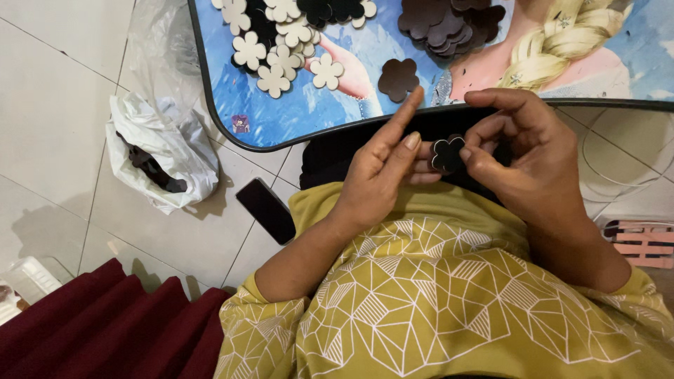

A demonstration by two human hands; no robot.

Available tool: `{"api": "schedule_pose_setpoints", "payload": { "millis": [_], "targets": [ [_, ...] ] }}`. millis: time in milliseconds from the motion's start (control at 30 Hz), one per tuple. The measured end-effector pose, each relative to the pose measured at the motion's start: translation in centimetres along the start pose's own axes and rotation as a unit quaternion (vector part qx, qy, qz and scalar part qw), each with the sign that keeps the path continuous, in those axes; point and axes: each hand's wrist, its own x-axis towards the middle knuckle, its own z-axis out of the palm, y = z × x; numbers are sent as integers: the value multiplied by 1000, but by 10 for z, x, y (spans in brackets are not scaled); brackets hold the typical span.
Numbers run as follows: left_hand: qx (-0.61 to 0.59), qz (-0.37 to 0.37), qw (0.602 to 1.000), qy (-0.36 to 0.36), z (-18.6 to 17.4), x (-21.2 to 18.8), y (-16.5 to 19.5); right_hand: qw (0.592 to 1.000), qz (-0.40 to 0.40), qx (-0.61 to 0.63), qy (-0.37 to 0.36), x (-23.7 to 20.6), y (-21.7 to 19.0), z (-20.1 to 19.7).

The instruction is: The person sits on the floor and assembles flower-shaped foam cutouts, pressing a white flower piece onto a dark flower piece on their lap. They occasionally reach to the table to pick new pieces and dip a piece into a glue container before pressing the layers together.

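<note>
My right hand pinches a small dark flower-shaped piece between thumb and fingers, just below the near edge of a low blue picture table. My left hand touches the same piece from the left, index finger stretched up toward the table edge. On the table lie a pile of pale flower shapes, a heap of dark brown ones and a single dark flower.
A white plastic bag with dark contents lies on the tiled floor at left. A black phone rests by my left forearm. Dark red cloth fills the lower left. A striped pink object sits at right.
</note>
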Motion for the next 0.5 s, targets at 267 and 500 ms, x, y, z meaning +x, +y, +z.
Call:
{"api": "schedule_pose_setpoints", "payload": {
  "millis": [267, 500],
  "targets": [
    [28, 25, 999, 27, 4, 2, 2, 999, -19, -34, 1, 0, 0, 2],
    [58, 36, 996, 54, 9, 3, 2, 999, -12, -38, 1, 0, 0, 3]
  ]
}}
